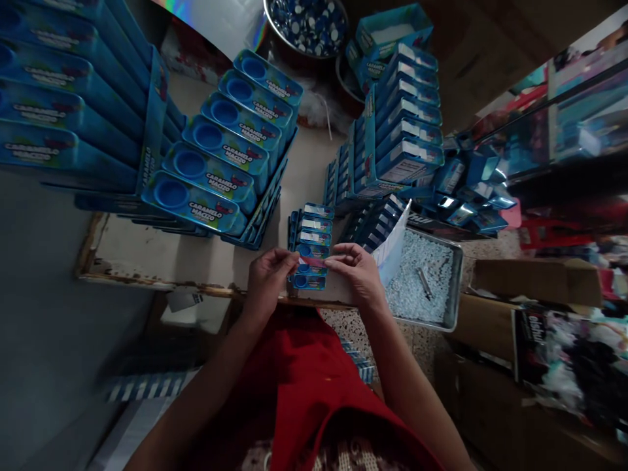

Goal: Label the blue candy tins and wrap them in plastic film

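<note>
A small reddish strip (313, 261) with a whitish left end stretches between my hands; its exact kind I cannot make out. My left hand (271, 275) pinches the left end with thumb and fingers. At the other end, the thumb and forefinger of my right hand (357, 267) are closed on it. Right below lies a row of small blue candy boxes (309, 283) at the table's front edge. The farther boxes carry a white strip (314, 224) across them, while the nearer ones show round blue windows. Part of the row is hidden by the strip and my fingers.
Stacked blue boxes labelled "Caramelo Macizo" (196, 196) rise at left, with more box stacks (405, 160) at right. A metal tray (458, 288) of pale blue pellets stands right of the table. At the back is a metal bowl (267, 16) of small blue-and-white pieces. Cardboard boxes (534, 278) lie far right.
</note>
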Motion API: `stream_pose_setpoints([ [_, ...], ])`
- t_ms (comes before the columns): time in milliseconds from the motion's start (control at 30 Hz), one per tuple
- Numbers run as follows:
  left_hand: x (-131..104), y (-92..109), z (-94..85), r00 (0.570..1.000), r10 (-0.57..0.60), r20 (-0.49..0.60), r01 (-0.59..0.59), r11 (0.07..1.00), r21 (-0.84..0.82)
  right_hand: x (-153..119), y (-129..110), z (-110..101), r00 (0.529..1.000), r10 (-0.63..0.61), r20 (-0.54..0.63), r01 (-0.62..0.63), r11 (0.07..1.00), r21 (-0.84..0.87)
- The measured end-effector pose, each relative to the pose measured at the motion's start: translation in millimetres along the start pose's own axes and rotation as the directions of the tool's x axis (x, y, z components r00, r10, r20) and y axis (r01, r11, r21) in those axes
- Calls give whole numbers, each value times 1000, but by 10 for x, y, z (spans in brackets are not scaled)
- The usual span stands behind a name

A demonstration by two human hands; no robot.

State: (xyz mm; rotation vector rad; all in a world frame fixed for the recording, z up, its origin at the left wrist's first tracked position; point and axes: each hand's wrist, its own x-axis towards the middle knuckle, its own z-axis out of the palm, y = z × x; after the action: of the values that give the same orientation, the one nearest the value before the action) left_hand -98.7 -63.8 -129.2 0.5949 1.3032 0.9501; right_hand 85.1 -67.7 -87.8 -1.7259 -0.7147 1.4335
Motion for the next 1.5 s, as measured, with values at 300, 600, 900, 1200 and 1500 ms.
stream_pose_setpoints([
  [300,219,-64,-49,954,295,-52,-234,843,485,241,240,222,960,-209,-187,124,914,-386],
  [600,380,-188,-116,971,232,-49,-186,874,449,369,272,306,940,-290,-177,160,837,-523],
  [900,514,-360,-56,984,161,-76,-106,873,476,422,300,275,914,-363,-181,165,740,-652],
  [1200,619,-859,56,982,-96,-163,93,995,-28,564,469,144,965,-165,-202,63,899,-432],
  [1500,382,-349,41,933,281,-226,-120,832,542,130,455,102,974,-191,-126,97,845,-526],
])
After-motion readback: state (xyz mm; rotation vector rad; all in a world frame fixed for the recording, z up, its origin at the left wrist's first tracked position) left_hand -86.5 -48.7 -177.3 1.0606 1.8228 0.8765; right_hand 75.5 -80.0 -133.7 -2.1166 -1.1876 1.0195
